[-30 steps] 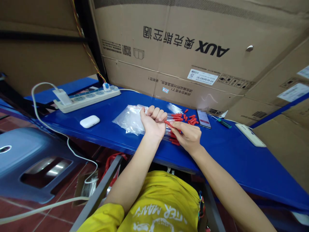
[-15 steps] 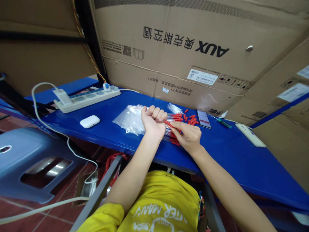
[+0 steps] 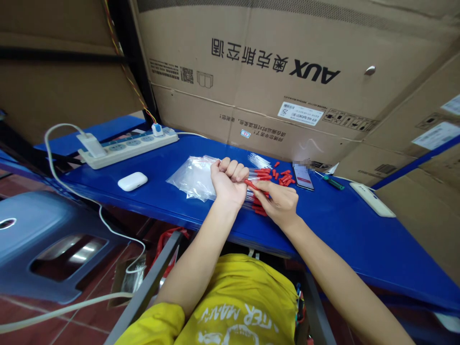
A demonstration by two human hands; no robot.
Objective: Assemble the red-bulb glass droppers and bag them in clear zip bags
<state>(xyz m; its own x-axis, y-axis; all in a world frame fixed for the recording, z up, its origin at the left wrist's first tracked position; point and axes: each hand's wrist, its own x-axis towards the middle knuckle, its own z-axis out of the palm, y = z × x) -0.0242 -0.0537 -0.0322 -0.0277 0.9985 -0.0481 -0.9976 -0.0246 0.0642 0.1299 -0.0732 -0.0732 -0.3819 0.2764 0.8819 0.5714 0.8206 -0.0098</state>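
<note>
Above the table, my left hand (image 3: pixel 229 181) is closed in a fist. What lies inside its fingers is hidden. Right against the heel of that fist, my right hand (image 3: pixel 278 200) pinches a small red cap (image 3: pixel 250 184) between thumb and forefinger. Beneath and behind both hands lie clear thin tubes with red caps (image 3: pixel 259 208), their caps pointing right. A few loose red caps (image 3: pixel 286 178) are scattered just beyond my right hand. Several bare clear tubes (image 3: pixel 259 160) lie farther back. Left of my fist sits a clear plastic bag (image 3: pixel 194 178).
On the blue table (image 3: pixel 341 230) are a phone (image 3: pixel 304 175), a green-handled screwdriver (image 3: pixel 334 182), a white slab-like device (image 3: pixel 372 199), a white earbud case (image 3: pixel 132 181) and a power strip (image 3: pixel 132 146). A large cardboard box (image 3: pixel 247 110) walls off the back. A blue-grey stool (image 3: pixel 39 230) stands at left.
The whole view has shifted very slightly. Both hands keep the same hold and place, with the red cap still pinched against the left fist.
</note>
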